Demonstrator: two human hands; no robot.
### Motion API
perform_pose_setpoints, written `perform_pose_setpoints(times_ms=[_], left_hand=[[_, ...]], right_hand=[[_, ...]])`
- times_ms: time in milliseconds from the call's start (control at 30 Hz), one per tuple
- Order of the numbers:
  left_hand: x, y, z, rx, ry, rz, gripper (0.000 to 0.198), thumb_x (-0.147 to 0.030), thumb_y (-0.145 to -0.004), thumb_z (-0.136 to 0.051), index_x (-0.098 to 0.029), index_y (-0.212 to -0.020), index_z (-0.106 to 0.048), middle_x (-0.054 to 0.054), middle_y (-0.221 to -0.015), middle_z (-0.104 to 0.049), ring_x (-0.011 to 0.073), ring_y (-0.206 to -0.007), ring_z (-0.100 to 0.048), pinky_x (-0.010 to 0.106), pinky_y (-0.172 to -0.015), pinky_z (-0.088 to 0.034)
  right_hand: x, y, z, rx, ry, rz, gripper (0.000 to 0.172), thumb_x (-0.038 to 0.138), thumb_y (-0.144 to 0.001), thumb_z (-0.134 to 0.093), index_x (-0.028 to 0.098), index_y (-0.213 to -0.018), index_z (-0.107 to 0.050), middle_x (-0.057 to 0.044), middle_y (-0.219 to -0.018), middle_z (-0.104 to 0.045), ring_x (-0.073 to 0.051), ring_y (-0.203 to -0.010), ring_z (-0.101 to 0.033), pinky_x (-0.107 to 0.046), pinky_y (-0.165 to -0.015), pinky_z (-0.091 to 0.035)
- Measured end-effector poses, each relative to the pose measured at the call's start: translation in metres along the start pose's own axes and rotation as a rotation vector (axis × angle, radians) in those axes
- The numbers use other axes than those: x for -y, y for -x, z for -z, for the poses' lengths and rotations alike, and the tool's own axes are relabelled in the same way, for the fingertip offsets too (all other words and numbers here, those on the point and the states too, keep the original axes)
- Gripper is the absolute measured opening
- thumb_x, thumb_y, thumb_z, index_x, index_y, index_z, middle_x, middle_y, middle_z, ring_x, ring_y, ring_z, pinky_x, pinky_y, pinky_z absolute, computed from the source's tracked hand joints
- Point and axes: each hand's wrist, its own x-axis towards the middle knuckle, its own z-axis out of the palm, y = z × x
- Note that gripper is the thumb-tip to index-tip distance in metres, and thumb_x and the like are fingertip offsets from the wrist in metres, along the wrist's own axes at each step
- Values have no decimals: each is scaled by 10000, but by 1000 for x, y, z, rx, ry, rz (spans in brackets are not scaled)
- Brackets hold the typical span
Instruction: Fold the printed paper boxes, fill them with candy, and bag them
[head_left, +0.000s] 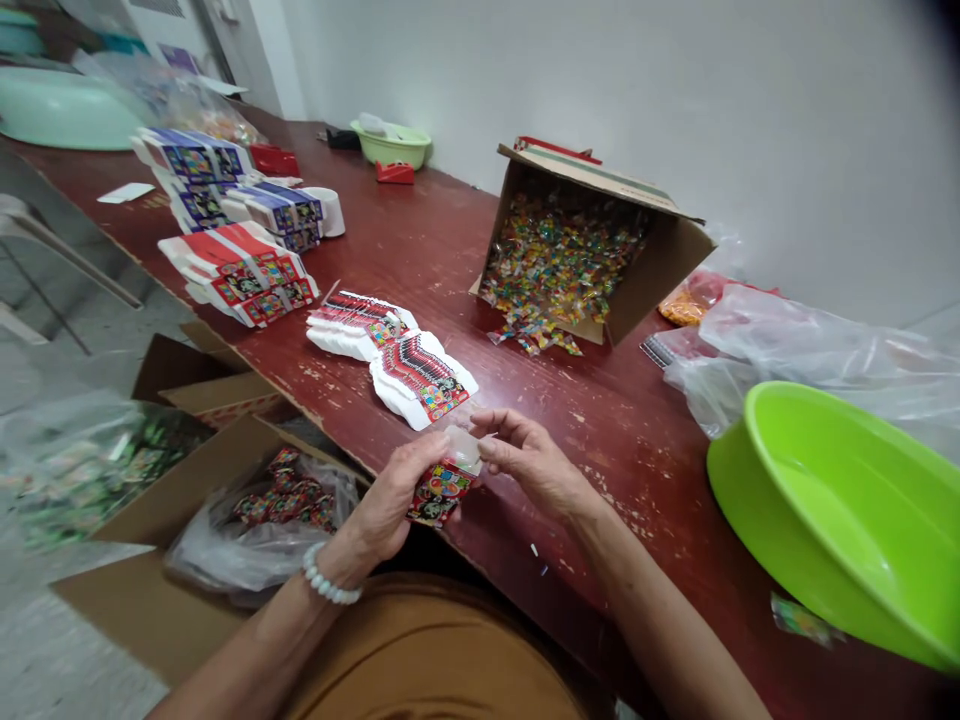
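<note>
My left hand [397, 492] is wrapped round a small printed candy box [444, 490], red and black with bright pictures, above the table's front edge. The box stands roughly upright, its white top flap raised. At that flap, my right hand [531, 458] pinches with thumb and forefinger; the fingertips seem to be on the flap's edge. Just beyond the hands, a fanned row of flat red-and-white box blanks [427, 380] lies on the table. What is inside the held box cannot be seen.
A tipped carton [652, 270] spills wrapped candies [559, 260] onto the red table [442, 250]. A green basin [772, 480] stands right. Bundled box blanks [240, 270] sit left. Below the edge, an open carton [112, 610] holds a plastic bag [225, 545] of filled-looking boxes.
</note>
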Motion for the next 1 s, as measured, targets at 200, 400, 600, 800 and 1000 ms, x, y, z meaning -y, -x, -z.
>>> perform_pose_setpoints(times_ms=[200,400,600,800,1000], left_hand=[[2,1,-5,0,153,-48,502,-489,-797,-718,-137,-1072,-488,46,-797,-601,136,-568,-552,274,-457,-520],[4,2,-8,-42,169,-62,562,-498,-761,-738,-119,-1106,-504,43,-776,-574,137,-547,-539,277,-440,-508],[13,3,-9,-59,170,4,571,-502,-805,-723,-136,-1185,-504,35,-809,-581,129,-532,-547,270,-451,-513],[1,3,-5,93,513,177,390,-500,-995,-404,-156,-1107,-548,52,-774,-605,193,-519,-588,344,-436,-518],[-9,4,-13,-51,509,223,458,-441,-992,-422,-155,-1317,-569,64,-829,-609,181,-509,-569,334,-412,-495]], right_hand=[[-9,10,-16,-96,-72,66,534,424,-781,-765,183,-1196,-530,-65,-1067,-595,-104,-778,-553,-219,-652,-483],[-12,8,-22,10,-136,-65,532,462,-756,-760,161,-1143,-553,-87,-1064,-602,-129,-757,-557,-272,-653,-490],[-7,2,-22,-29,411,158,205,278,-848,-613,154,-1007,-652,-39,-922,-639,-122,-736,-565,-261,-653,-456],[-8,3,-18,29,441,531,126,217,-921,-629,194,-1018,-706,-30,-1037,-697,-116,-932,-656,-244,-829,-507],[-2,10,-19,116,421,309,280,362,-1003,-504,171,-964,-705,-31,-896,-683,-100,-786,-630,-229,-751,-489]])
